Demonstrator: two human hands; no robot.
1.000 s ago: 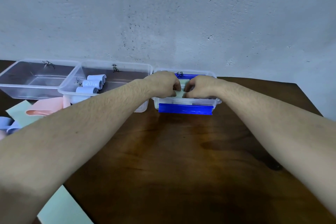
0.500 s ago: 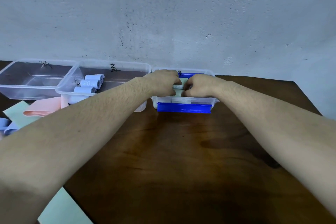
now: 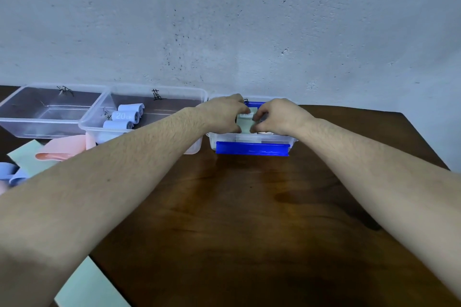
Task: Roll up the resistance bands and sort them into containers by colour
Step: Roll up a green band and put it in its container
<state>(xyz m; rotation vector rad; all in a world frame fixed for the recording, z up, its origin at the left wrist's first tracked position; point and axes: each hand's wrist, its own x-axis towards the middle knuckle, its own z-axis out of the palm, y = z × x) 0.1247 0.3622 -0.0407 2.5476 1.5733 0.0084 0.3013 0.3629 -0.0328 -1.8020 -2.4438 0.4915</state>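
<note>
Left hand (image 3: 224, 114) and right hand (image 3: 277, 117) both pinch a pale green rolled band (image 3: 245, 124) over the blue-clipped container (image 3: 252, 148). Three blue rolls (image 3: 124, 117) lie in the middle container (image 3: 159, 97).
</note>
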